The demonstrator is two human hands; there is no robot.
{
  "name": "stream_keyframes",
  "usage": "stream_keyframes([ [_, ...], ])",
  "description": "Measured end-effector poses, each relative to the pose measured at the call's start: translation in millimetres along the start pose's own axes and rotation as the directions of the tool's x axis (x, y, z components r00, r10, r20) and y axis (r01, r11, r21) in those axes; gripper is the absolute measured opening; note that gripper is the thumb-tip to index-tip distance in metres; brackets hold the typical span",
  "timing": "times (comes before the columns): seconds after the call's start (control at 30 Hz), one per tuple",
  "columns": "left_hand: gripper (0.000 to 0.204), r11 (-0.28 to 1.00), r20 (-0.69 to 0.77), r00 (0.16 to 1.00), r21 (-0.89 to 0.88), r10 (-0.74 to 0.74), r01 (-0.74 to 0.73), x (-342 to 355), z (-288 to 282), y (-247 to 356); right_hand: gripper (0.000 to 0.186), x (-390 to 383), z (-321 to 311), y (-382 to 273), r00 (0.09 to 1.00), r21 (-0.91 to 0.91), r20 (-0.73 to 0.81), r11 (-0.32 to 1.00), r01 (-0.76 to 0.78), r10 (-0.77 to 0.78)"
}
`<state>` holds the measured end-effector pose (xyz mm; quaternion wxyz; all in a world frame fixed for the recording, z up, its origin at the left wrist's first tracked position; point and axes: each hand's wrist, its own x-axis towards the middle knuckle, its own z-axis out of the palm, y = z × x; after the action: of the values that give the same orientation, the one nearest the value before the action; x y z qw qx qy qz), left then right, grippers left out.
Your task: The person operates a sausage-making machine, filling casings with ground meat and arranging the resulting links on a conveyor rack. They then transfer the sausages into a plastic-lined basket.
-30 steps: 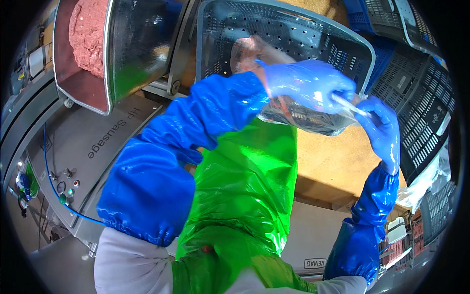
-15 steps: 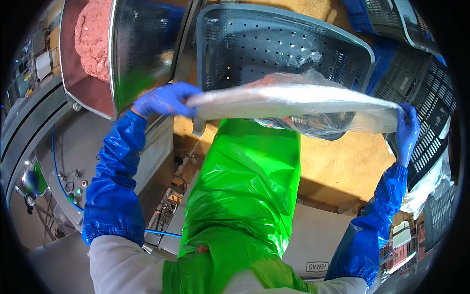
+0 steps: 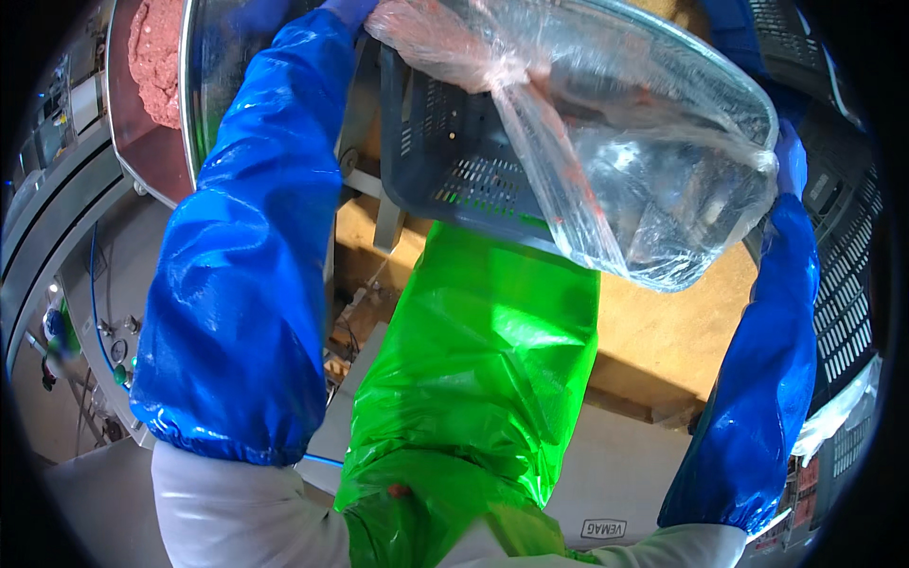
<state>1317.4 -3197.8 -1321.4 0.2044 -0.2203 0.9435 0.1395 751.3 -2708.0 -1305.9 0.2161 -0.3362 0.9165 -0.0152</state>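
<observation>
A clear plastic bag (image 3: 644,161) is stretched across a dark grey perforated crate (image 3: 407,175), covering its middle and right side. The film is bunched and twisted near the crate's middle and hangs over the near rim at the right. My left hand (image 3: 348,9), in a blue glove, grips the bag's corner at the top edge of the view; part of the hand is cut off. At the crate's right rim my right hand (image 3: 792,161), also gloved, closes on the bag's other edge, its fingertips partly hidden.
To the left stands a steel tub (image 3: 147,166) with pink ground meat (image 3: 154,66) in it. More dark crates (image 3: 843,312) are stacked at the right, with loose plastic (image 3: 838,412) beside them. A steel panel with buttons (image 3: 118,350) is at the lower left.
Both hands have moved away from me, the left one furthest. The bag, earlier a flat taut strip in front of the crate, has spread open over it.
</observation>
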Motion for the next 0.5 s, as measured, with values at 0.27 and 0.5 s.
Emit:
stream_keyframes([
  [0.27, 0.044, -0.385, 0.432, 0.864, -0.866, -0.257, 0.318, -153.5, 8.1, 126.2, 0.035, -107.8, 44.0, 98.3, 0.995, 0.510, 0.098, 0.858, -0.056, 0.007],
  [0.5, 0.038, -0.768, 0.562, 0.809, -0.590, -0.169, 0.249, -301.8, 17.4, 225.9, 0.032, -211.4, 34.9, 101.6, 0.971, 0.658, 0.137, 0.715, -0.236, 0.194],
])
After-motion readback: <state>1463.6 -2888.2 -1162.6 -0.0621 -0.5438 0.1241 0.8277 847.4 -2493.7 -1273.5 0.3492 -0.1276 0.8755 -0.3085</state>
